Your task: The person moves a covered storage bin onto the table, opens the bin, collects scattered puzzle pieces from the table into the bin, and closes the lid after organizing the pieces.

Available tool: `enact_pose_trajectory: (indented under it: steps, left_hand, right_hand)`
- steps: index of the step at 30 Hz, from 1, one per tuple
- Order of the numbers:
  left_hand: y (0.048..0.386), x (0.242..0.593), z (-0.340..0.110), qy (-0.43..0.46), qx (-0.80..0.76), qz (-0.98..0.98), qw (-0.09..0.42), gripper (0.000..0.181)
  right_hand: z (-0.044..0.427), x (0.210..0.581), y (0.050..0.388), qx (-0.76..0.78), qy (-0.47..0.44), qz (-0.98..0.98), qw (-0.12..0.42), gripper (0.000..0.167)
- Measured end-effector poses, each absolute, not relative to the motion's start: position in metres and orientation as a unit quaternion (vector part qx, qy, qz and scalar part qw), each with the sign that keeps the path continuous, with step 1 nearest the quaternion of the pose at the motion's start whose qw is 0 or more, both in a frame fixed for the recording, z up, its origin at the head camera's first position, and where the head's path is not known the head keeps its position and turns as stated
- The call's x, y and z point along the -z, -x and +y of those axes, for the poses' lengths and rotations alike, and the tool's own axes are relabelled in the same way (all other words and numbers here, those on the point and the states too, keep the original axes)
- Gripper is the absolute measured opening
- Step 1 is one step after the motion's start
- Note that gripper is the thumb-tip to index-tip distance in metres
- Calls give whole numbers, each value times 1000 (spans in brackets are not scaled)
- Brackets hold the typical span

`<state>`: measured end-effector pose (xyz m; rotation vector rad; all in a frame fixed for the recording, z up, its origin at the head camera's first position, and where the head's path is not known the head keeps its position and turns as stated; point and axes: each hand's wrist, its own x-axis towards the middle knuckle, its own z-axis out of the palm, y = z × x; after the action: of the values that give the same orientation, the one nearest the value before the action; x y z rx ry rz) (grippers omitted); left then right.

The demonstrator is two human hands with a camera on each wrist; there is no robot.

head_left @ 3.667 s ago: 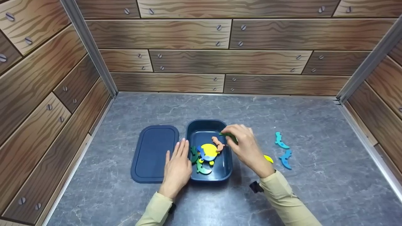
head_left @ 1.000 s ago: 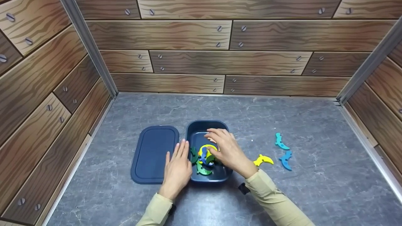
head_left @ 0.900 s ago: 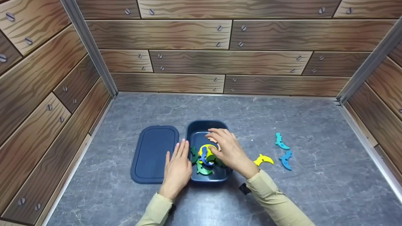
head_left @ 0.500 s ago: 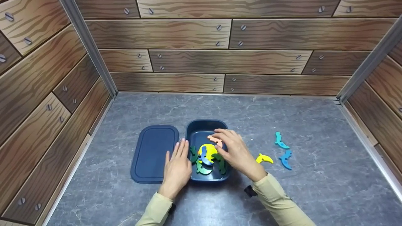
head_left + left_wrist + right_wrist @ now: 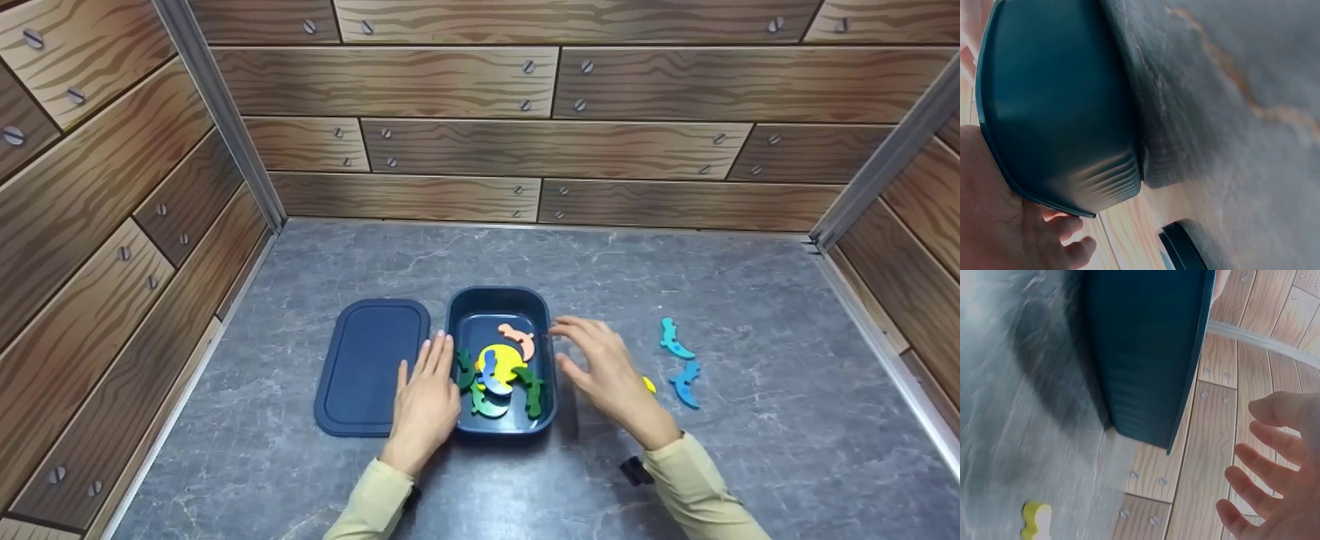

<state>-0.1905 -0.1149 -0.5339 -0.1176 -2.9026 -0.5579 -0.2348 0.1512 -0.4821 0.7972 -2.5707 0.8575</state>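
A dark blue plastic box (image 5: 478,327) holds several small flat toy pieces with knobbed, curved outlines. Among them are a salmon piece (image 5: 524,341), a yellow round piece (image 5: 495,356) with a blue piece (image 5: 489,367) over it, and a dark green piece (image 5: 534,394) near the right wall. My left hand (image 5: 426,409) rests with straight fingers along the box's left rim. To the right of the box, my right hand (image 5: 611,371) hovers with spread fingers and nothing in them. Beneath that hand lies a yellow curved piece (image 5: 1036,520), mostly hidden in the head view.
The box's blue lid (image 5: 367,367) lies flat on the grey marbled table (image 5: 555,255), left of the box. Farther right lie a turquoise piece (image 5: 676,339) and a blue curved piece (image 5: 685,385). Wood-patterned walls (image 5: 457,142) enclose the back and sides.
My right hand carried a dark green piece into the box and let it go among the others. It has since drawn back right, out of the box. My left hand has stayed put.
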Motion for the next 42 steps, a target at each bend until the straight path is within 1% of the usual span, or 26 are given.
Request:
enact_pose_trajectory:
  steps: [5, 9, 18, 29, 34, 42]
  left_hand:
    - [191, 532, -114, 40, 185, -978, 93, 58]
    - [194, 532, -115, 40, 185, -978, 93, 58]
    - [194, 532, -115, 35, 189, -978, 83, 59]
    - [193, 532, -115, 37, 193, -977, 88, 58]
    - [190, 535, -115, 37, 194, -977, 81, 58]
    - [191, 535, -116, 35, 193, -978, 77, 59]
  right_hand:
    - [166, 484, 233, -300, -275, -897, 174, 34]
    - [176, 485, 232, -301, -270, -897, 176, 37]
    - [199, 495, 223, -281, -240, -917, 154, 37]
    - [225, 510, 219, -260, -229, -925, 158, 40]
    - [232, 517, 217, -235, -226, -937, 128, 42]
    - [238, 525, 218, -214, -208, -954, 28, 42]
